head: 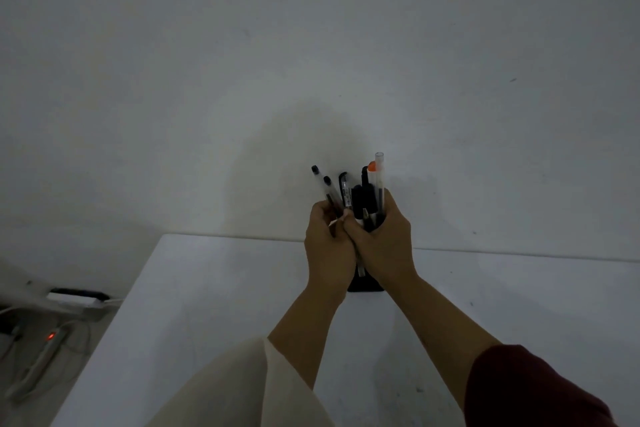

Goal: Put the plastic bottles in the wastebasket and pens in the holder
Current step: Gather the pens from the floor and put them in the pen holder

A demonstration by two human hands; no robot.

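Note:
Both hands are raised together over the far edge of the white table (214,288), clasping a bunch of pens (360,191) that stick up above the fingers. My left hand (325,246) grips two clear pens with black caps. My right hand (384,239) grips several more, among them a clear pen and one with an orange end (372,168). A black pen holder (365,284) stands on the table just below the hands, mostly hidden by them. No plastic bottle or wastebasket is in view.
A pale wall rises right behind the table's far edge. To the left, on the floor beside the table, lie a power strip with a red light (52,336), cables and a white box (76,298).

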